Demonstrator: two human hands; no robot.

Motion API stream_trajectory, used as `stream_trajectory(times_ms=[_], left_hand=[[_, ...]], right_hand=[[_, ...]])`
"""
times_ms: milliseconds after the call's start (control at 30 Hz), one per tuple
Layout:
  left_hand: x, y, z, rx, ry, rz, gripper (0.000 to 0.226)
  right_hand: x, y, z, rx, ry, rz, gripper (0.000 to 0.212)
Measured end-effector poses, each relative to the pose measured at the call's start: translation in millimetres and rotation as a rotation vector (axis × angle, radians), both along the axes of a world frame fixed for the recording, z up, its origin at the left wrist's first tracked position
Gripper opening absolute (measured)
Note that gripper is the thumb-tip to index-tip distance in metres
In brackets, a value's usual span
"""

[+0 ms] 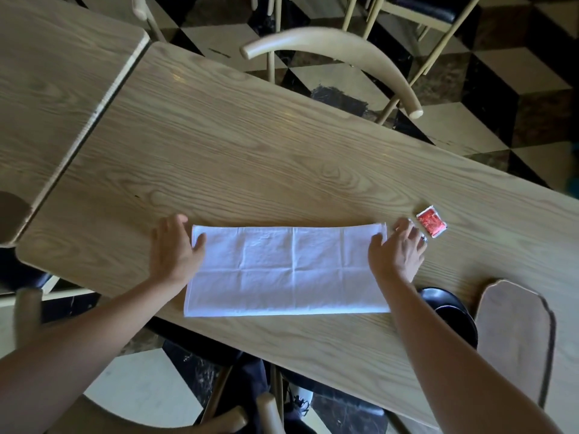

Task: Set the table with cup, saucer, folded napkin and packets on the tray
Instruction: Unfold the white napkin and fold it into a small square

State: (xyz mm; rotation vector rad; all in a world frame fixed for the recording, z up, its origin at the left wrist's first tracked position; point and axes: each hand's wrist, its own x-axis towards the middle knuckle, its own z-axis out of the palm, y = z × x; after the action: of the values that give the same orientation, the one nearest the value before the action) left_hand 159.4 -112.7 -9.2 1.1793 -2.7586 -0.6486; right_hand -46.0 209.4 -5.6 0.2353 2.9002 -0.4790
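Head cam, hidden: your R forearm covers part of a black item [451,311] at the near table [282,151] edge; can't ID it. A foil bit [423,239] pokes out under your R fingers.
Napkin [288,270]: flat on the table, btwn your hands.
L hand [175,249]: flat, fingers straight, thumb on the napkin's L edge.
R hand [398,252]: flat, fingers spread, thumb at the napkin's R edge.
Red packet [431,225]: just past your R fingertips.

Wooden table [250,151] carries white napkin [288,270] and red packet [431,225].

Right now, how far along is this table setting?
Early on. The white napkin lies in a long folded strip, left hand and right hand flat at its ends, seemingly mid-fold. A red packet sits on the table, not yet on the wooden tray, whose visible part is bare. Cup, saucer and packets remain.
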Motion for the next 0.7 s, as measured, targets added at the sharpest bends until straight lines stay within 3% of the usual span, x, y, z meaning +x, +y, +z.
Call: stream_trajectory(times_ms=[67,167,300,467,700], left_hand=[[7,20,2,-0.154,-0.003,-0.244,0.043],[14,55,-7,-0.121,-0.153,-0.498,0.065],[21,73,-26,-0.126,-0.358,-0.641,0.081],[45,46,-41,-0.205,-0.363,-0.732,0.084],[67,35,-53,-0.277,-0.315,-0.738,0.090]], right_hand=[[27,-13,6,0.040,0.058,0.114,0.057],[78,-38,3,0.004,-0.058,0.414,0.067],[133,-54,-17,0.047,-0.180,0.688,0.076],[136,-17,-42,0.224,-0.154,0.762,0.075],[108,44,-56,0.321,-0.055,0.694,0.072]])
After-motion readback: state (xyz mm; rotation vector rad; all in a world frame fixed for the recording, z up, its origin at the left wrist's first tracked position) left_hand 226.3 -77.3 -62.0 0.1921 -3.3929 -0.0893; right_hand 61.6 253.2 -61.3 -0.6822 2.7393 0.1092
